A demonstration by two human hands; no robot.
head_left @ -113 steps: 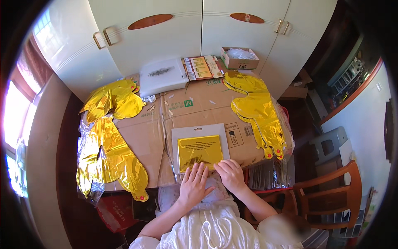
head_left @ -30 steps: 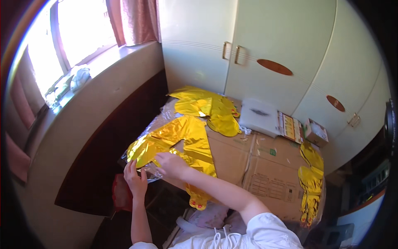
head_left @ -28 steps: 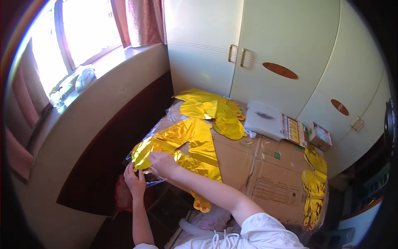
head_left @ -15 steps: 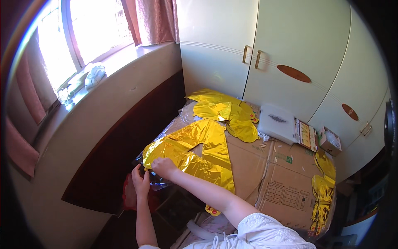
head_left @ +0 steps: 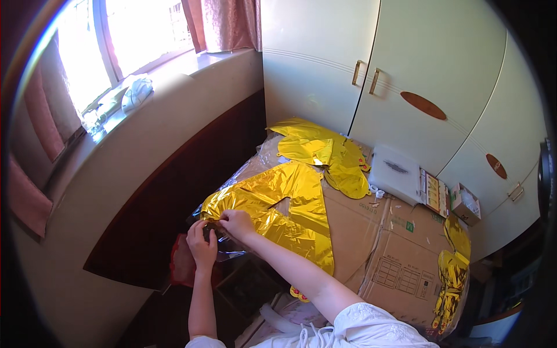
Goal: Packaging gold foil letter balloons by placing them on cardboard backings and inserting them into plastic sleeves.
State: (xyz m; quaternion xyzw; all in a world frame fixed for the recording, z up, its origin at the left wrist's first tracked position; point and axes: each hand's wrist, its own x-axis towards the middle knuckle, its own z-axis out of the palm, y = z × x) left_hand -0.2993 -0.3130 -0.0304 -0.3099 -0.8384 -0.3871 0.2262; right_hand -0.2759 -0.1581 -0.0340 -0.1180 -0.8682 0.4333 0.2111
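Observation:
A large gold foil balloon [head_left: 304,191], flat and creased with a gap in its middle, lies on the cardboard-topped surface. Its near left corner is pinched in my right hand [head_left: 237,225], the arm crossing in front of me over the foil's near side. My left hand [head_left: 203,246] is up against the same corner. Its fingers bend toward my right fingertips, and the thumb stands apart from them with a dark gap between. What lies right at the meeting fingertips is too small to make out.
More flat gold foil balloons [head_left: 313,148] lie behind, and others [head_left: 451,284] at the right edge of the cardboard [head_left: 400,272]. A white flat case [head_left: 395,174] and a small open box [head_left: 464,204] stand along the cream wardrobe [head_left: 429,64]. A red bag [head_left: 183,261] is below my left hand.
My left hand has come up and right to the balloon's corner, its fingers now beside my right hand's. The right hand keeps its pinch. The view has shifted slightly.

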